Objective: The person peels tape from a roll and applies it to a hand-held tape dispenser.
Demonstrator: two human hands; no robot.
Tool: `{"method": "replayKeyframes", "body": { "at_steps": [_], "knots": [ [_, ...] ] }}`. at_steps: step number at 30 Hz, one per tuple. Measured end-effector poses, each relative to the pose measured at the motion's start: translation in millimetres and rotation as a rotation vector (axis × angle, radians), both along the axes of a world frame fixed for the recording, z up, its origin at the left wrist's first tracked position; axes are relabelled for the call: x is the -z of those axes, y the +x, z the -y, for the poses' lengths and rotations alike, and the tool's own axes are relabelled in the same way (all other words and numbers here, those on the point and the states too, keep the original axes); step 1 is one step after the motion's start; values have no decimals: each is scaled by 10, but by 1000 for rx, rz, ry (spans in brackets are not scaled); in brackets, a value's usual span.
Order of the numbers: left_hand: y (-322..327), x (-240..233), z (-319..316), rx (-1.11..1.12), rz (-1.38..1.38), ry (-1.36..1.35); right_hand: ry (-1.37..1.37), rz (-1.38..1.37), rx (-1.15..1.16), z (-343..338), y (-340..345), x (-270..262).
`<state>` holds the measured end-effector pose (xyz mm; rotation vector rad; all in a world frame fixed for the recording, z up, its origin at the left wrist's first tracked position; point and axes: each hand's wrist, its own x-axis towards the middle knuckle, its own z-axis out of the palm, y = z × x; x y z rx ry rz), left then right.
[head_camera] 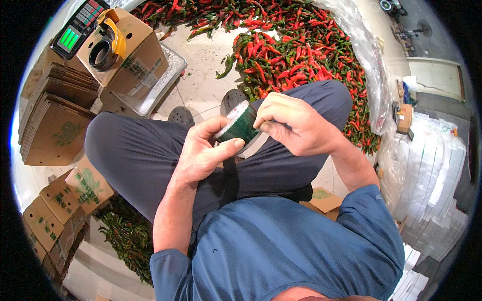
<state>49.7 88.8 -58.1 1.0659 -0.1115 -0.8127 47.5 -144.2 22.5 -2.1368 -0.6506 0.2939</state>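
Observation:
My left hand (205,148) grips a roll of green adhesive tape (238,128) from its left side, with the thumb along the lower edge. The roll is tilted above my lap, and its pale rim shows at the upper left. My right hand (297,122) is at the roll's right side, its thumb and bent fingers pinched together against the tape. Whether a loose tape end lies between those fingertips is hidden. Below the roll are my dark trousers (130,154).
Red and green chili peppers (293,64) are heaped ahead. A carton (141,56) on a platform scale (165,86) bears a yellow tape dispenser (118,37). Flattened cartons (56,128) stand left; green peppers (128,237) lie behind. Wrapped white boxes (429,165) are stacked right.

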Motion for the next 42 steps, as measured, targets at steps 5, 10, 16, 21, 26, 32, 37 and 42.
{"method": "replayKeyframes", "body": {
  "at_steps": [5, 10, 16, 21, 26, 32, 37, 42],
  "knots": [
    [1, 3, 39, -86, 87, 83, 26, 5, 160, -41, -9, -26],
    [-13, 118, 153, -228, 550, 234, -21, 99, 385, -265, -37, 75],
    [4, 59, 188, -281, 817, 387, -36, 171, 398, -333, -20, 155],
    [-1, 105, 208, -318, 933, 458, -73, 107, 408, -361, -30, 140],
    [-3, 131, 197, -345, 1021, 516, 1, 82, 470, -420, -68, 250],
    [17, 136, 187, -355, 1104, 562, 103, 62, 506, -447, -83, 351],
    [-18, 154, 214, -359, 942, 494, 67, 33, 484, -415, -54, 330],
    [-24, 152, 241, -364, 887, 488, 52, 43, 462, -397, -21, 313]
  ]
}}
